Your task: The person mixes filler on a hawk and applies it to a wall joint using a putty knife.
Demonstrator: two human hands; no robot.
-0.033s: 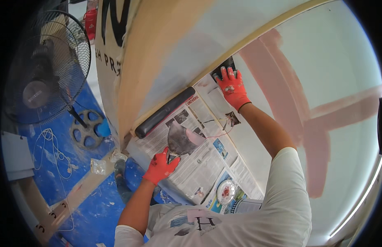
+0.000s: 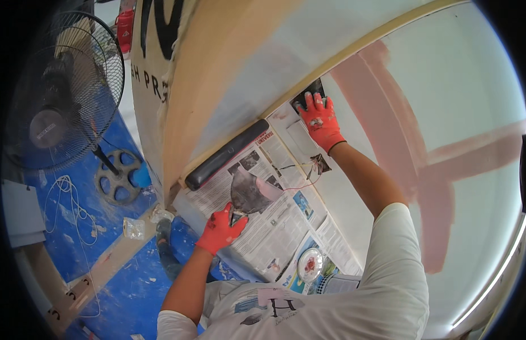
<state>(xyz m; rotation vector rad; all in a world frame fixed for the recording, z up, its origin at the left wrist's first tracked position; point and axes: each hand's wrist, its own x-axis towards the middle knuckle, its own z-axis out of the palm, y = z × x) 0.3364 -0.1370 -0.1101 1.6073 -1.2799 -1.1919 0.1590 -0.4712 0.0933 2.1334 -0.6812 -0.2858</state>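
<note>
My left hand, in a red glove, is closed round the handle of a broad putty knife. Its wide, smeared blade carries pink filler along one side, above the newspaper. My right hand, also in a red glove, lies with its fingers pressed on a flat black plate. That plate rests against the pale panel, by the tan edging strip. Fingers and palm cover part of it, so its full shape is hidden. Wires come out of a small opening below the right wrist.
Newspaper sheets cover the surface before me, with a long black padded bar along their far edge. A clear round tub stands near my body. Pink bands mark the right panel. At left, a fan stands on blue floor covering.
Both hands keep almost the same places and grips. The fan and the floor at left appear slightly shifted in the view.
</note>
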